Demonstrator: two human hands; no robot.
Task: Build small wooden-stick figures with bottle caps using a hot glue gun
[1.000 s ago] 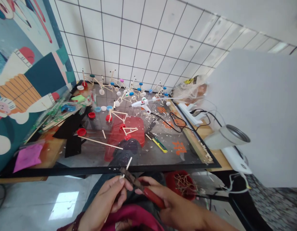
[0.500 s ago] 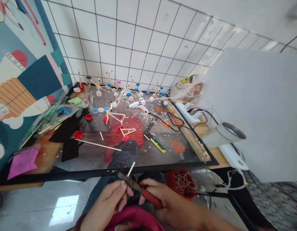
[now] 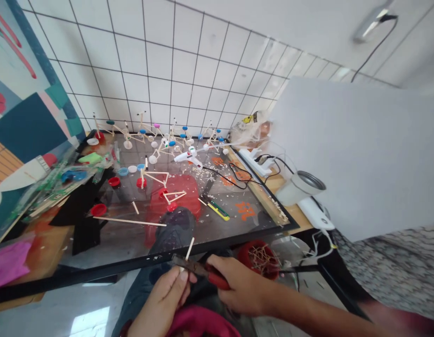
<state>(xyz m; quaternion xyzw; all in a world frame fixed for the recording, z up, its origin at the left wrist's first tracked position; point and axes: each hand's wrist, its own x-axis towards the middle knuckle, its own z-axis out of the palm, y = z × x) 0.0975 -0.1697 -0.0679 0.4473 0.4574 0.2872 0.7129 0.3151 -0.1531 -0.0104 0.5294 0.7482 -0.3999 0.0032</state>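
Note:
A short pale wooden stick (image 3: 190, 248) stands up between the jaws of red-handled pliers (image 3: 217, 278), just in front of the table edge. My left hand (image 3: 172, 290) pinches the stick's lower end below the jaws. Wrapped round the plier handles is my right hand (image 3: 234, 283). On the glass table beyond lie a long thin stick (image 3: 132, 221), a short stick piece (image 3: 135, 208) and a yellow-green cutter (image 3: 218, 210). Small stick frames on red caps (image 3: 155, 178) stand behind them.
A white glue gun (image 3: 190, 157) with a black cable lies among pale scraps. More stick models with coloured caps line the back. A red bucket of sticks (image 3: 261, 260) is below the right front edge; a white can (image 3: 299, 188) and power strips sit at the right.
The view has turned, so the table appears shifted left. The handles of the pliers look closer together in my right hand. The stick is still between the jaws.

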